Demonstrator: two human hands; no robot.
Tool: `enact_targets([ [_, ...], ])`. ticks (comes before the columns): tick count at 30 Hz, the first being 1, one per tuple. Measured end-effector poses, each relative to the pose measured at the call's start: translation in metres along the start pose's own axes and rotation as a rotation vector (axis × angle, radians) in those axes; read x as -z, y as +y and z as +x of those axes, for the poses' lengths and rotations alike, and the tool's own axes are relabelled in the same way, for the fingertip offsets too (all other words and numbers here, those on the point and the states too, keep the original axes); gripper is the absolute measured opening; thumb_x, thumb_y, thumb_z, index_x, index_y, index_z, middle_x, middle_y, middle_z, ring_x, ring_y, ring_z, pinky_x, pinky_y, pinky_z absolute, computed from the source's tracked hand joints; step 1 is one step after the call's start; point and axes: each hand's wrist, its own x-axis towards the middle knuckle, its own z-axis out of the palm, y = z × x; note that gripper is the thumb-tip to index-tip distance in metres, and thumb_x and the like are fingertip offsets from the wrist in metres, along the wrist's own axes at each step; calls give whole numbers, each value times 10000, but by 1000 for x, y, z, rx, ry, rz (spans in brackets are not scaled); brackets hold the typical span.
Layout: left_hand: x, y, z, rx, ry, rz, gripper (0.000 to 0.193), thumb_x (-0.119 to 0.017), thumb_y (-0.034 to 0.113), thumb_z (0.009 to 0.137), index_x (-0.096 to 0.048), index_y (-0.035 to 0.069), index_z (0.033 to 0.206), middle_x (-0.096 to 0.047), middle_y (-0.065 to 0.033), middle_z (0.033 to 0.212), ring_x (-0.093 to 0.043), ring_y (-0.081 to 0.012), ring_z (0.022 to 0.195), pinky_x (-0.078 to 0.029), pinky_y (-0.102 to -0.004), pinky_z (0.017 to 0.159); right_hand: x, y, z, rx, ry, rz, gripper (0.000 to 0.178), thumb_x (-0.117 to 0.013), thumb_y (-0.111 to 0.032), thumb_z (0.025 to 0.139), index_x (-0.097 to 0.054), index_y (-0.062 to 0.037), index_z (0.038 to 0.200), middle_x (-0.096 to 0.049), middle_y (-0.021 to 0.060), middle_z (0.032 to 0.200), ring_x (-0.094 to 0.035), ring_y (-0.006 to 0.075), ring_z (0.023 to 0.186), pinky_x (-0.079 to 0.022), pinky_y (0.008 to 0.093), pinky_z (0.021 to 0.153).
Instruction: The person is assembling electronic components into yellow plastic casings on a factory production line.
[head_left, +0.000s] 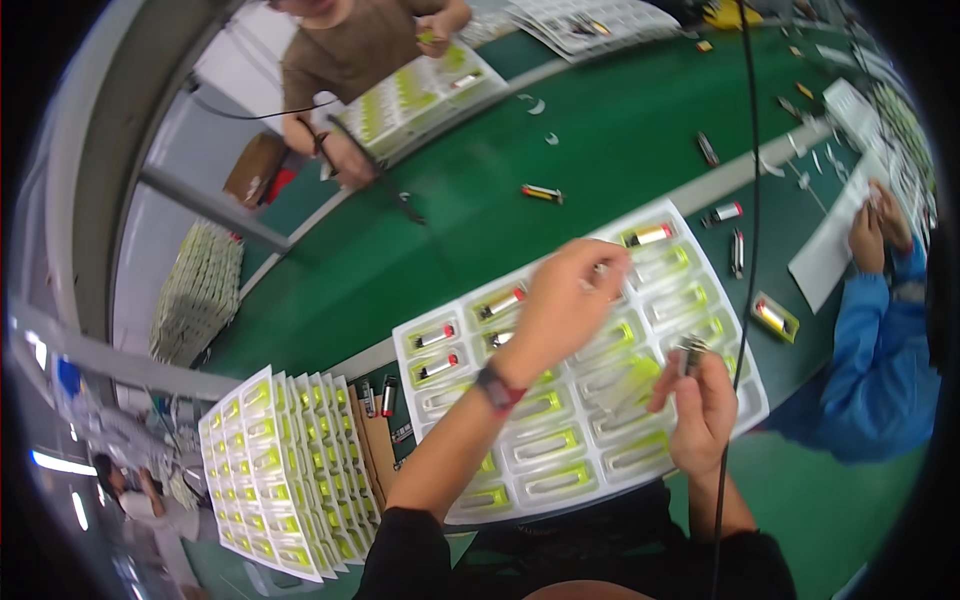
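- My right hand (pixel 705 415) has thumb and fingers closed on a metal piece (pixel 691 350), held over the right part of the white tray (pixel 757 400).
- My left hand (pixel 570 300) reaches further across the tray, palm down, fingers curled with the tips drawn in; something glints there, but blur keeps me from telling whether it is gripped.
- The step looks like setting pieces into the tray's pockets (pixel 550 442). I'd turn each piece along its pocket before lowering, since the pockets are long and slanted to my view.
- I'd match the lie of the red-tipped pieces (pixel 435 335) seated on the left side, red end toward the upper right.
- A light fingertip hold on the barrel should do; pressing hard might flex the tray or shift its green liners (pixel 540 404).
- The left forearm slants up from the lower left, wristband (pixel 495 388) above the tray; I'd keep that wrist high, clear of seated pieces.
- The right forearm is short in view, wrist near the tray's lower edge, close by the hanging cable (pixel 750 150); I'd mind snagging it.
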Motion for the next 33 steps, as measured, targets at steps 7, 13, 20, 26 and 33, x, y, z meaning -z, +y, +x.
enact_targets([
  [7,-88,-25,41,-336,-47,711,157,-677,160,763,-662,11,811,-613,-136,862,-618,-291,884,-549,-394,711,11,-5,-7,76,43,-87,379,-533,-272,981,-516,69,1147,-586,82,804,-550,110,652,-449,227,639],
  [13,-97,-31,47,-407,47,770,108,-604,78,742,-657,12,808,-624,-129,846,-626,-276,869,-554,-378,696,9,-9,-7,67,83,-92,369,-532,-269,983,-512,66,1136,-583,75,778,-536,103,645,-437,223,620],
  [20,-64,-4,29,-312,29,471,348,-673,146,789,-565,-10,1081,-610,-152,950,-649,-317,892,-555,-395,762,-8,-2,-4,275,162,-301,323,-465,-246,989,-515,57,1088,-545,116,957,-525,172,891,-415,302,817],
  [26,3,30,-73,0,-63,-483,397,-723,47,836,-512,-13,1167,-605,-104,1087,-641,-214,1079,-546,-338,859,-38,-3,18,349,242,-425,289,-391,-198,1001,-523,42,1092,-514,138,1052,-493,234,1000,-379,353,922],
  [33,39,6,-154,117,142,-599,393,-681,-67,844,-536,-39,1209,-623,-117,1148,-632,-191,1076,-532,-307,914,-82,1,15,376,-85,-499,195,-569,-37,917,-557,28,1101,-557,109,818,-543,210,682,-443,314,646],
])
